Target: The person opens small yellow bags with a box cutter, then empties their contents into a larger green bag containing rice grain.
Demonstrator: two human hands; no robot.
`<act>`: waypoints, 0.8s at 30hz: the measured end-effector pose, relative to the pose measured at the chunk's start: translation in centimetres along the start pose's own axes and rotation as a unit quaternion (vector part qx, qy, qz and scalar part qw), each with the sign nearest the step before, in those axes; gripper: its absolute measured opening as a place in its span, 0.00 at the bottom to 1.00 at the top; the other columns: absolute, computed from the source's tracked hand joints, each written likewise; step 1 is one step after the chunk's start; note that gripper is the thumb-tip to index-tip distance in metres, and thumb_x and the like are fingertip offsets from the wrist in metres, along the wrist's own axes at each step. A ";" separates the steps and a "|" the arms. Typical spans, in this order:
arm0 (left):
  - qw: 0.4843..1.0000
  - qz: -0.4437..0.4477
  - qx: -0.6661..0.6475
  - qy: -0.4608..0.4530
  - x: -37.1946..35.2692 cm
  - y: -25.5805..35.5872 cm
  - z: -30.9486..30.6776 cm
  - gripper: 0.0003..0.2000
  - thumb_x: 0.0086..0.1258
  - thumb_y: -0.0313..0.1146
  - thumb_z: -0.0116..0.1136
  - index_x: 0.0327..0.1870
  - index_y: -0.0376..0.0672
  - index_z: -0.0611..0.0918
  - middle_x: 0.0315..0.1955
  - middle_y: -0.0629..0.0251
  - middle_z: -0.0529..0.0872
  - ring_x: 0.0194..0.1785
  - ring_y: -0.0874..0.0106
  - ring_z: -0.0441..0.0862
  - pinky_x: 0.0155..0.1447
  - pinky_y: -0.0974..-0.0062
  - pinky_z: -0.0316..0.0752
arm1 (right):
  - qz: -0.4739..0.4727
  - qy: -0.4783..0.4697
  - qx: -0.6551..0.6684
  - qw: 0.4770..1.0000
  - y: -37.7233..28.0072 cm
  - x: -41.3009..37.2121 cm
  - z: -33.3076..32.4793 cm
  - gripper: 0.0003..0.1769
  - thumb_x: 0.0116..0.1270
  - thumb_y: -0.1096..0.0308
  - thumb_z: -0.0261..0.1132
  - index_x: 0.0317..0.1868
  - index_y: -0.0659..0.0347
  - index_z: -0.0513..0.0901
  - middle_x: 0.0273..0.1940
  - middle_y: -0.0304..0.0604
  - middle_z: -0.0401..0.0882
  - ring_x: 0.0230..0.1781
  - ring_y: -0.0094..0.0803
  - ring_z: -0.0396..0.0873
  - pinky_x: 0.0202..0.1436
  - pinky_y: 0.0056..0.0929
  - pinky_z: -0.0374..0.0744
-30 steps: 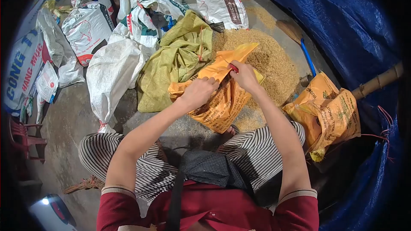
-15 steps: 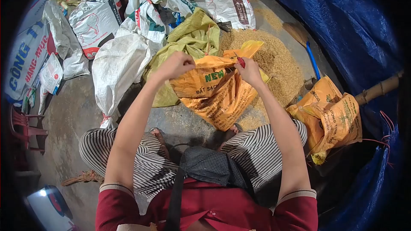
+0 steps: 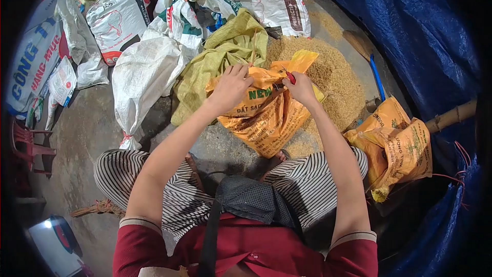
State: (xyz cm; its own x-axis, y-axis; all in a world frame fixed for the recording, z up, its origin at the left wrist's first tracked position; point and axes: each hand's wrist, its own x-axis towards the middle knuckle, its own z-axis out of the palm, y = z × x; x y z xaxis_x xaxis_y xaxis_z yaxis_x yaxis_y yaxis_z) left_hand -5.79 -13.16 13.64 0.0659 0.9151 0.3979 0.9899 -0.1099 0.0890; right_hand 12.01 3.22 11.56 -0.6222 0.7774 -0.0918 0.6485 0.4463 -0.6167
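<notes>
An orange plastic sack [image 3: 266,123] with green and dark print hangs in front of me, its lower tip between my feet. My left hand [image 3: 233,88] lies over the sack's upper left part, fingers bent against it. At the upper right of the sack, my right hand [image 3: 299,87] is closed around a small red-handled tool [image 3: 291,77], whose tip is at the sack's edge. Behind the sack are a yellow-green woven sack [image 3: 218,54] and a heap of grain [image 3: 341,79] on the floor.
White sacks [image 3: 146,74] stand at the upper left. Another orange sack [image 3: 405,149] sits at the right, near a blue-handled scoop or brush [image 3: 376,78] and a bamboo pole [image 3: 453,115]. A blue tarp [image 3: 405,20] lines the right side; a red chair [image 3: 33,146] is at the left.
My left hand has moved right and slightly down, onto the sack's front. My right hand has shifted slightly, with the red-handled tool still in it. The view has shifted a little.
</notes>
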 end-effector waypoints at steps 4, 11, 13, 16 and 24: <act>1.000 -0.009 -0.017 0.014 -0.5 -0.6 1.4 0.04 0.51 0.28 0.56 0.27 0.39 0.79 0.36 0.61 0.73 0.50 0.64 0.68 0.53 0.66 0.62 | -0.038 0.036 -0.011 0.999 0.5 -0.2 0.5 0.17 0.57 0.62 0.63 0.24 0.69 0.72 0.17 0.50 0.69 0.17 0.40 0.69 0.25 0.36 0.68; 0.997 -0.002 -0.022 0.072 -0.7 -1.4 1.7 0.04 0.54 0.26 0.53 0.30 0.38 0.77 0.36 0.60 0.73 0.49 0.63 0.68 0.52 0.68 0.63 | -0.022 0.015 -0.026 0.999 -0.4 -0.3 0.1 0.15 0.57 0.62 0.61 0.28 0.69 0.74 0.23 0.55 0.73 0.27 0.48 0.74 0.32 0.39 0.70; 0.996 -0.006 -0.040 0.079 -0.3 -2.2 1.6 0.05 0.53 0.25 0.53 0.31 0.38 0.76 0.36 0.59 0.73 0.48 0.61 0.68 0.51 0.67 0.64 | -0.023 0.017 -0.026 0.999 -0.3 -0.3 0.0 0.15 0.57 0.61 0.61 0.28 0.69 0.73 0.23 0.55 0.74 0.27 0.48 0.74 0.32 0.39 0.70; 0.952 -0.158 -0.149 0.215 1.2 -4.8 0.2 0.06 0.57 0.25 0.54 0.34 0.37 0.73 0.33 0.56 0.75 0.42 0.60 0.72 0.49 0.66 0.66 | -0.018 0.009 -0.021 1.000 -0.5 -0.4 -0.1 0.15 0.58 0.61 0.61 0.28 0.68 0.73 0.24 0.56 0.74 0.27 0.49 0.74 0.32 0.39 0.70; 0.836 -0.336 -0.328 0.284 1.8 -9.7 -4.1 0.05 0.63 0.22 0.47 0.38 0.35 0.75 0.26 0.63 0.79 0.29 0.78 0.75 0.35 0.81 0.71 | 0.031 -0.085 0.099 0.991 -0.3 -1.0 -0.1 0.09 0.57 0.67 0.61 0.31 0.66 0.74 0.23 0.46 0.75 0.22 0.33 0.75 0.25 0.31 0.72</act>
State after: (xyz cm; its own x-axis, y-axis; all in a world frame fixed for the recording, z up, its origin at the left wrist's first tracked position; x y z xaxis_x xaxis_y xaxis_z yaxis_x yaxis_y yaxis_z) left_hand -15.80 -12.01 17.21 -0.7325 0.5434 0.4100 0.4860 -0.0044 0.8740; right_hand 12.49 2.38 11.95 -0.6595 0.7071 -0.2549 0.5998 0.2906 -0.7455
